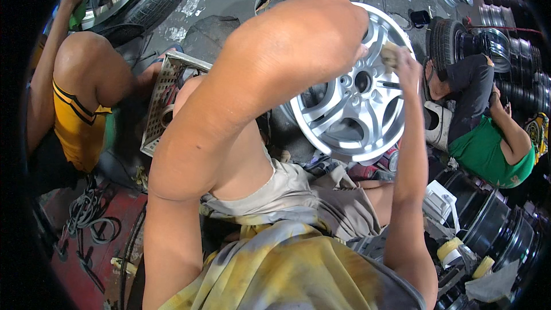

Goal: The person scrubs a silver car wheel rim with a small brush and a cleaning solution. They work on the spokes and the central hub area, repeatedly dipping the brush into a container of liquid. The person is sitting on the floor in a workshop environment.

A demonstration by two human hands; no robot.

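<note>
A silver alloy wheel rim (pixel 363 82) without a tyre stands tilted in front of me, its spoked face showing. My left hand (pixel 336 31) reaches over its upper left side and is closed on the rim; most of its fingers are hidden behind the back of the hand. My right hand (pixel 408 70) is at the rim's upper right, its fingers closed round a greyish-beige cloth (pixel 392 55). The cloth lies against the spokes near the outer edge. My left forearm covers part of the wheel's left side.
A plastic crate (pixel 167 95) stands left of my leg. People sit at left, in yellow shorts (pixel 80 126), and at right, in a green shirt (pixel 488 152). A tyred wheel (pixel 135 0) lies far left; dark rims (pixel 488 224) and a tyre (pixel 446 46) stand right. Coiled cable (pixel 92 218) lies lower left.
</note>
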